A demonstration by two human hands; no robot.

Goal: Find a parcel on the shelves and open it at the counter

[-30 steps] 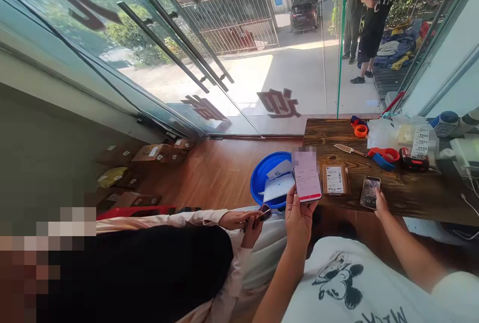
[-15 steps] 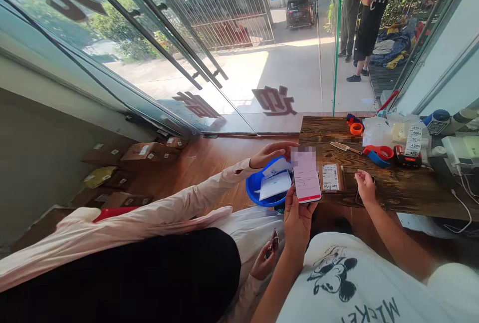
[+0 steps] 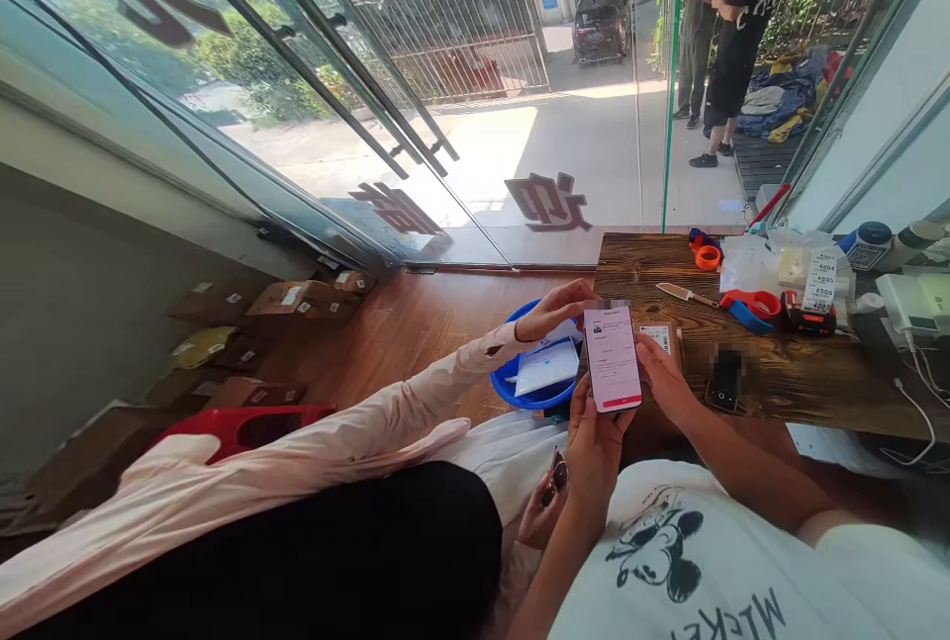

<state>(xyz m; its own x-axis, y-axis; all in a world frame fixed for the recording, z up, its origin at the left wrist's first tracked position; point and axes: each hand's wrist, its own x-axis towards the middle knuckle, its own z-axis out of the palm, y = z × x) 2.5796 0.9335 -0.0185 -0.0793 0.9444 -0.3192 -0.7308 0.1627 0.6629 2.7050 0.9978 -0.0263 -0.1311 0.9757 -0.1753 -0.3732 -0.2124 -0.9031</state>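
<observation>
Cradling the lit phone (image 3: 614,363) from below, my left grip (image 3: 598,437) is curled round its lower end in the head view, I judge to keep the screen tipped up and readable. My right grip (image 3: 668,378) stands at the phone's right edge; from my remote seat I cannot tell whether its fingers press there or only rest beside it. A neighbour's hand (image 3: 553,309) reaches to the phone's top left corner, so the screen sits between two people, probably in sight of both. That person's other hand (image 3: 535,521) holds sunglasses (image 3: 555,478) low down.

On the dark wood surface (image 3: 808,378) a second phone (image 3: 722,396) lies near the front edge, likely parked within easy reach. A labelled parcel (image 3: 659,333) is partly hidden by my right grip; farther along lie a knife (image 3: 675,293), an orange ring (image 3: 708,257) and a strip of numbered labels (image 3: 822,279).

Left of the surface, a blue basin (image 3: 530,403) holds white packets (image 3: 545,366). Cartons (image 3: 286,299) line the room's left side, and beyond the glass doors (image 3: 475,155) two people (image 3: 731,37) stand outside.
</observation>
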